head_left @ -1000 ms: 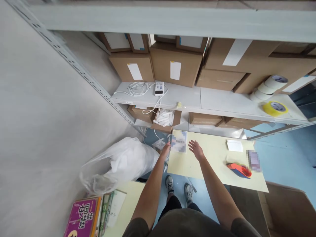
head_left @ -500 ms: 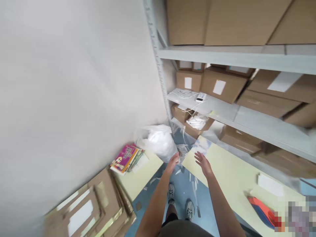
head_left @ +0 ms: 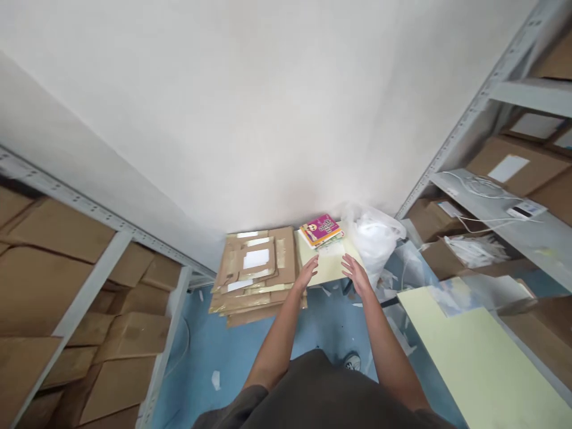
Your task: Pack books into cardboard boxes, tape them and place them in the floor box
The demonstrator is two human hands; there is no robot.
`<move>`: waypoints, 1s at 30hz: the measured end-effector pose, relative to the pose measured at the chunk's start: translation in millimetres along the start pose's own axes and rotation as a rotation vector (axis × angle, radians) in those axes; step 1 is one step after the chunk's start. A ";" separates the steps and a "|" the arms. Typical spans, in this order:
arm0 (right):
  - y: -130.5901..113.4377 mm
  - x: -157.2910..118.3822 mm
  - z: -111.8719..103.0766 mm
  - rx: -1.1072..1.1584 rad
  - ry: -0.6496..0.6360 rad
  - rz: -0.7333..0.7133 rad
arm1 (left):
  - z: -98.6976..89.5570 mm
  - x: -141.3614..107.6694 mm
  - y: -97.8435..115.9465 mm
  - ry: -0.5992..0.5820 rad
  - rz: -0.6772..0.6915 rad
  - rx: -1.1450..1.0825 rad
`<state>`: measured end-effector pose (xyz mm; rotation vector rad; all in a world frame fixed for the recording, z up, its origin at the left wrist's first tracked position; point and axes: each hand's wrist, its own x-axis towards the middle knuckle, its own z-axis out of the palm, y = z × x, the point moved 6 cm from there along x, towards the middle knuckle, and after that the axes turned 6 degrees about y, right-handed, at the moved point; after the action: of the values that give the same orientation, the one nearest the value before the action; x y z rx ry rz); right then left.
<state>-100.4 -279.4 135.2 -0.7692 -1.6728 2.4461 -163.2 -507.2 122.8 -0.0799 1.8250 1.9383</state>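
My left hand is held out over the pale yellow stool top, fingers apart and holding nothing. Across from it my right hand is also open and bare, near the right side of that surface. Just beyond both hands lies a small stack of books, the top one purple. A white plastic bag with white contents stands to the right of the books. Left of my left hand is a pile of flattened cardboard with white labels.
Shelves with cardboard boxes stand at the left. A longer pale yellow table and shelving with boxes and cables are at the right. Paper scraps lie on the blue floor.
The view has swung left, bringing the cardboard pile and books to the middle and the left shelves into sight. My hands have moved from the bag and long table towards the books, still open.
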 end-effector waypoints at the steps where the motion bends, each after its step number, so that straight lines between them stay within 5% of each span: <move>1: 9.5 -1.5 28.2 -0.014 -0.027 0.003 | -29.7 -3.4 -2.7 0.015 0.002 -0.012; 8: 89.7 -11.0 191.5 -0.103 -0.096 0.061 | -229.6 -13.6 -30.9 0.156 0.004 -0.008; 14: 136.6 -9.5 261.8 -0.166 -0.082 0.099 | -326.4 -13.5 -55.0 0.219 -0.060 0.051; 20: 177.2 16.3 282.2 -0.262 -0.042 0.170 | -367.3 -5.0 -74.2 0.314 -0.073 0.153; 24: 203.6 39.0 277.1 -0.387 0.042 0.220 | -365.0 -0.4 -85.1 0.225 -0.091 0.278; 30: 214.0 50.7 240.9 -0.519 0.206 0.168 | -348.8 2.6 -92.4 0.163 -0.155 0.631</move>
<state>-206.7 -553.2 -6.9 -1.2120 -2.2595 1.9392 -226.6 -839.4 -2.9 -0.1690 2.3743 1.2118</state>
